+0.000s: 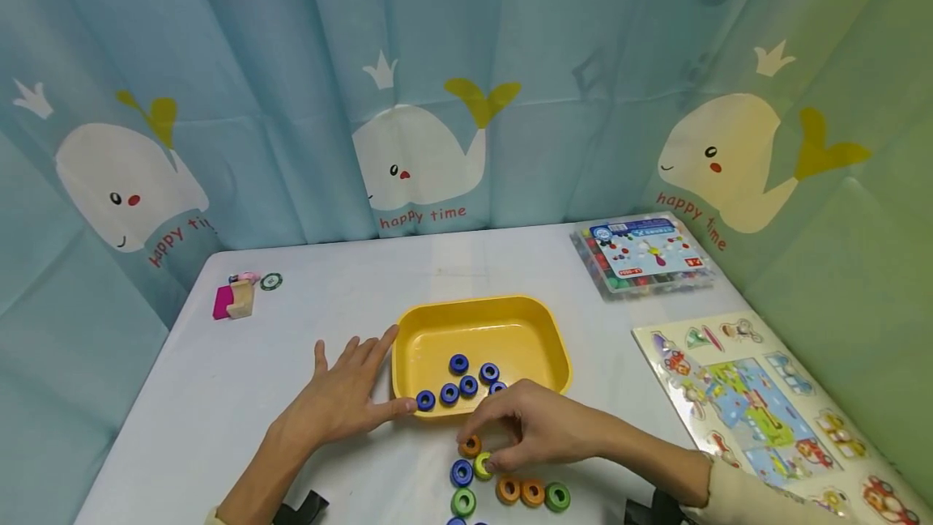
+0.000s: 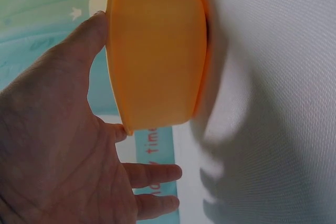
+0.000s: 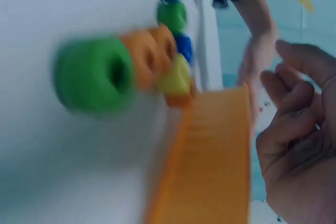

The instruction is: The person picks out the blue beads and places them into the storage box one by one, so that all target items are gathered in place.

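A yellow tray (image 1: pixel 481 322) holds several blue ring beads (image 1: pixel 469 385) near its front side. My left hand (image 1: pixel 342 399) rests at the tray's left end, fingers spread, with the thumb on the front corner and the index finger at the back rim. In the left wrist view the thumb and a fingertip touch the rim of the tray (image 2: pixel 157 51). My right hand (image 1: pixel 543 425) hovers in front of the tray, fingers loosely bent, over an orange ring bead (image 1: pixel 470 446) and a yellow ring bead (image 1: pixel 483 466). Nothing shows between its fingers in the right wrist view.
More ring beads lie in front, including a green one (image 1: pixel 557 497) and a blue one (image 1: pixel 462 473). A clear case of colourful pieces (image 1: pixel 645 253) stands back right, beside a picture puzzle board (image 1: pixel 765 411). Small trinkets (image 1: pixel 235 300) lie back left. A whale-print curtain (image 1: pixel 291 104) hangs behind.
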The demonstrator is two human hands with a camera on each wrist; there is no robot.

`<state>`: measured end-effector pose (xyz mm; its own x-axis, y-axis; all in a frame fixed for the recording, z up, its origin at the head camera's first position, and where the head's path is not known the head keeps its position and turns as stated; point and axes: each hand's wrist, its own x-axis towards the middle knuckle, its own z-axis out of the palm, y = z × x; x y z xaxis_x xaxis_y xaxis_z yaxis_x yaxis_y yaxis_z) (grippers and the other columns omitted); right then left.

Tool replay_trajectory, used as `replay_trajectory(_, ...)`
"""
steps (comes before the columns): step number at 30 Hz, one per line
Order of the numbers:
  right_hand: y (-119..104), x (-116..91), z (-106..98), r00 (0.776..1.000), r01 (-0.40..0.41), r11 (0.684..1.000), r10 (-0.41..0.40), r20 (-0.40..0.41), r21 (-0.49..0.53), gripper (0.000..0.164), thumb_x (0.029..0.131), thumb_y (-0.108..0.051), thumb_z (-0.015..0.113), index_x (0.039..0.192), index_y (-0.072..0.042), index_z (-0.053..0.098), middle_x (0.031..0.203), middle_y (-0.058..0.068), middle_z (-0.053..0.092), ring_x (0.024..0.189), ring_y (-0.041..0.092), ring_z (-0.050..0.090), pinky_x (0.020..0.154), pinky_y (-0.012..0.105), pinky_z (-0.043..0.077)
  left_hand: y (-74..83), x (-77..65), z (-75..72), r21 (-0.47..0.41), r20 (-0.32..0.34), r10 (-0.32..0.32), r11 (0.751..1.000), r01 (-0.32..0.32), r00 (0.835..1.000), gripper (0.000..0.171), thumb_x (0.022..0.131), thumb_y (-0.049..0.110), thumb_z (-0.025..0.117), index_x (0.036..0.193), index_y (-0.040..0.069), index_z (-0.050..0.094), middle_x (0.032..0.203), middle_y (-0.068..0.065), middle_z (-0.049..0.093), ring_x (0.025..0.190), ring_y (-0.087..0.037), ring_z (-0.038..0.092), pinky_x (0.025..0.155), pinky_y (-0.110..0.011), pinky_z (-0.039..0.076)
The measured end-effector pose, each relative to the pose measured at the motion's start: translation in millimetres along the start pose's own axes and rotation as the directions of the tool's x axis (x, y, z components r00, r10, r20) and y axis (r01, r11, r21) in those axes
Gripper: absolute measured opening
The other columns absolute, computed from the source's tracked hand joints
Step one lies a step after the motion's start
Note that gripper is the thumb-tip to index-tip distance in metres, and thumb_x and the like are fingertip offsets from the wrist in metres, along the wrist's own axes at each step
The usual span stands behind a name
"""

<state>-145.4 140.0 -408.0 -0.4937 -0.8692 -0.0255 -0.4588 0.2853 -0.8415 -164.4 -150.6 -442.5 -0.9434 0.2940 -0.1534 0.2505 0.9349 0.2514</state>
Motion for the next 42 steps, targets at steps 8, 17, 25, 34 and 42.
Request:
replay_trajectory(8,13.4,-2.5,32.7,0.991,-0.107,0.993,0.11,-0.07,0.045,0.032,0.08,-0.023,0.074,0.111,-0.026,0.067,0.103,-0.015,0.064,0.052,0.001,0.05,0.046,0.02,0.045,-0.6,-1.0,-1.4,0.003,-0.008,0.009,1.0,-0.009,1.0,0.103,0.068,0.085,0.04,0.15,0.031,0.009,0.143,-0.009,0.038,0.133,-0.038,0.027,0.098,-0.068,-0.007)
replay_trajectory(17,28.0,3.6,44.8,0.998,-0.055,0.997,0.053,-0.042,-0.058,0.035,0.081,-0.022,0.073,0.115,-0.027,0.065,0.106,-0.02,0.061,0.081,-0.002,0.057,0.069,0.019,0.049,-1.1,0.5,1.6,-0.009,0.007,-0.004,1.0,0.004,1.0,0.103,0.067,0.086,0.04,0.15,0.033,0.008,0.144,-0.009,0.037,0.133,-0.038,0.027,0.098,-0.068,-0.009)
replay_trajectory(25,34.1,9.4,46.9,1.0,-0.008,0.991,0.009,0.007,-0.133,0.032,0.083,-0.022,0.07,0.114,-0.028,0.064,0.108,-0.021,0.06,0.095,-0.005,0.054,0.084,0.019,0.045,-2.1,-0.5,0.4,-0.001,-0.003,0.009,1.0,-0.009,1.0,0.103,0.068,0.085,0.04,0.15,0.032,0.006,0.143,-0.009,0.038,0.133,-0.037,0.028,0.099,-0.068,-0.008)
replay_trajectory(34,37.4,12.4,46.7,1.0,0.016,0.983,-0.013,0.015,-0.182,0.03,0.084,-0.02,0.069,0.113,-0.028,0.065,0.106,-0.022,0.061,0.097,-0.007,0.053,0.085,0.018,0.044,-1.2,-0.9,-0.6,0.007,-0.014,0.011,1.0,-0.011,1.0,0.103,0.069,0.085,0.039,0.15,0.032,0.007,0.142,-0.009,0.04,0.132,-0.037,0.03,0.099,-0.069,-0.006)
replay_trajectory(42,37.0,12.5,46.4,1.0,0.018,0.982,-0.018,0.001,-0.187,0.026,0.084,-0.023,0.07,0.109,-0.028,0.066,0.102,-0.024,0.061,0.095,-0.007,0.054,0.084,0.017,0.044,-2.2,-0.8,0.8,0.01,-0.025,0.018,1.0,-0.018,1.0,0.102,0.069,0.085,0.04,0.15,0.032,0.007,0.141,-0.008,0.041,0.131,-0.037,0.031,0.099,-0.069,-0.005)
